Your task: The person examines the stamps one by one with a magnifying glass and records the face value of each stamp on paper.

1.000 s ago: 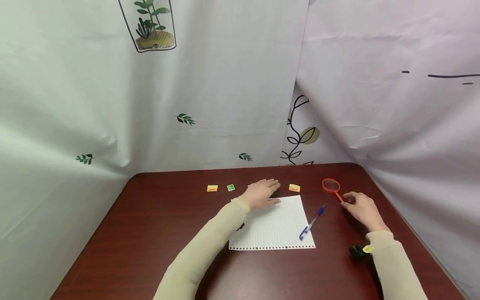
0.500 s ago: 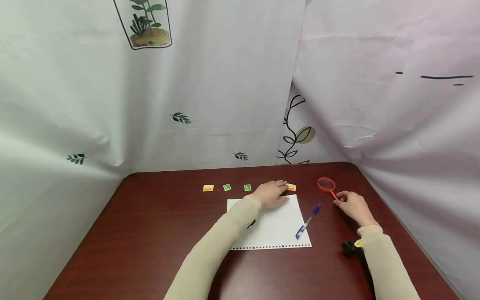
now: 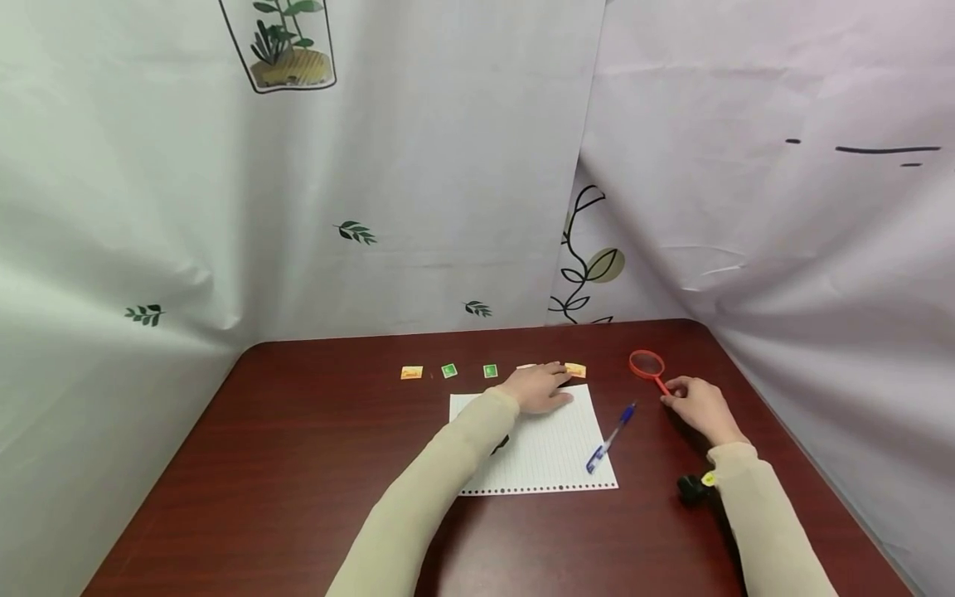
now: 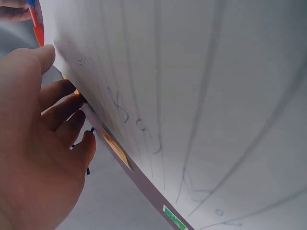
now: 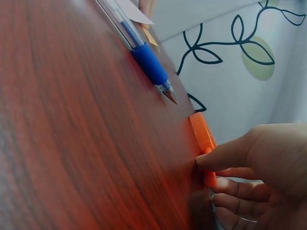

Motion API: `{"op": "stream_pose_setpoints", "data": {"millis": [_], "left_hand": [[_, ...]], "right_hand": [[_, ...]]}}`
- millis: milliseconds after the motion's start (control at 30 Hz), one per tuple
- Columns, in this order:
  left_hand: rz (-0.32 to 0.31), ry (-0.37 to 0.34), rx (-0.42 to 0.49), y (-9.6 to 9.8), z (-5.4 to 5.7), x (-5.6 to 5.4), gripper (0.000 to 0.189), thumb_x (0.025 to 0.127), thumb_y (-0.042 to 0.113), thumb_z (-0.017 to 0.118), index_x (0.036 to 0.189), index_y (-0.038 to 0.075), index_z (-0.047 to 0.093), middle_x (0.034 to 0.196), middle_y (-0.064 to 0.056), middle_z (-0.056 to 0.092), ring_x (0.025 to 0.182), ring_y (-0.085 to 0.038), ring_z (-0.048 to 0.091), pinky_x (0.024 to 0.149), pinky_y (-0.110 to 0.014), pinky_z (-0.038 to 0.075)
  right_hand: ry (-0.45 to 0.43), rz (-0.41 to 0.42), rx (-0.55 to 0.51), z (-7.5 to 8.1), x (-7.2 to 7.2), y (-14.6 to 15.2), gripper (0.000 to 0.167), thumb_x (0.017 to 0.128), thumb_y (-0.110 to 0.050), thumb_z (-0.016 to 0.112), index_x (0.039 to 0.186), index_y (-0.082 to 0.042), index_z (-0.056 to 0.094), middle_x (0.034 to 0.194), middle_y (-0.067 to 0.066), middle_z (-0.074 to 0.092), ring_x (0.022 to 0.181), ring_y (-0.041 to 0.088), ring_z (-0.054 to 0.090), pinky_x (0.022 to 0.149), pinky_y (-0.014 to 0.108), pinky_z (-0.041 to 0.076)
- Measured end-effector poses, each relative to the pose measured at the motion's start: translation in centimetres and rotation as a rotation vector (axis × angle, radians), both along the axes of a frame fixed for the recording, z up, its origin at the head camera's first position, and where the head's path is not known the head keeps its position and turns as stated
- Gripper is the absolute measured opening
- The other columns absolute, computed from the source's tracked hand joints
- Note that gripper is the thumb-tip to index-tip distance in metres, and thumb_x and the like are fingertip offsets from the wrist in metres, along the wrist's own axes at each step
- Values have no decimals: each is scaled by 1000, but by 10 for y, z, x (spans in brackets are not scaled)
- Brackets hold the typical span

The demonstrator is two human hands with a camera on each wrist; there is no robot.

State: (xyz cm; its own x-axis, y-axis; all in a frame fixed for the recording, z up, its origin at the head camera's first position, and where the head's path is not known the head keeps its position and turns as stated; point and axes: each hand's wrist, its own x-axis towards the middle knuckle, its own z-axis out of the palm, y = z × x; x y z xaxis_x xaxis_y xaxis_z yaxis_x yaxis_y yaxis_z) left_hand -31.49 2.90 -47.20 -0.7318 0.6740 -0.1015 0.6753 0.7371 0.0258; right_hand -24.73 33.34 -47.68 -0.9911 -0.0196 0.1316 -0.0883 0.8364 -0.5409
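Observation:
My right hand [image 3: 705,408] pinches the handle of a red magnifying glass [image 3: 646,362] between thumb and fingers at the right of the table. In the right wrist view, the thumb presses on the orange-red handle [image 5: 203,134]. My left hand [image 3: 535,388] reaches across a lined sheet of paper [image 3: 552,456], its fingers extended past the far edge. Its fingertips overlap an orange stamp [image 3: 576,370] in the head view. Faint handwriting [image 4: 144,129] shows on the sheet in the left wrist view. A blue pen [image 3: 612,437] lies across the sheet's right edge.
Left of my left hand, an orange stamp [image 3: 412,372] and two green stamps, one green stamp [image 3: 449,371] and another green stamp [image 3: 490,371], lie in a row. Another orange stamp [image 4: 115,148] is partly hidden by that hand. A printed white curtain [image 3: 448,166] surrounds the dark wooden table [image 3: 313,464].
My left hand has slid right along the paper's far edge, uncovering a green stamp and reaching the rightmost orange one. My right hand keeps its pinch on the magnifying glass. The head view has shifted slightly.

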Motion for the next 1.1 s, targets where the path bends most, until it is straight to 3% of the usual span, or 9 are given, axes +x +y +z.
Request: {"op": "stream_pose_setpoints", "data": {"millis": [300, 467, 767, 1100], "left_hand": [[-11, 12, 22, 0, 2, 3, 55, 106, 47, 47, 151, 15, 49, 151, -2, 48, 131, -14, 54, 108, -29, 42], [6, -24, 26, 0, 3, 6, 56, 106, 47, 46, 153, 17, 46, 154, -3, 44, 124, -14, 59, 101, -31, 48], [26, -72, 47, -2, 2, 8, 57, 106, 46, 47, 155, 18, 44, 156, -4, 41, 127, -15, 57, 104, -33, 46], [18, -50, 47, 0, -2, 6, 57, 105, 45, 48, 154, 16, 44, 153, -3, 44, 115, -12, 63, 100, -29, 48]], "right_hand": [[15, -3, -12, 1, 0, 0, 31, 93, -12, 70, 111, 12, 66, 80, 9, 60, 67, 19, 48, 60, 34, 38], [14, -11, -28, -1, 1, -1, 29, 94, -11, 68, 112, 12, 66, 80, 9, 60, 66, 19, 49, 60, 33, 38], [15, -28, -35, -1, 1, -3, 26, 94, -9, 65, 110, 11, 67, 82, 11, 63, 67, 19, 52, 59, 34, 41], [63, -71, -37, -2, 1, -11, 22, 95, -5, 59, 107, 11, 65, 83, 13, 61, 69, 23, 54, 60, 34, 40]]}}
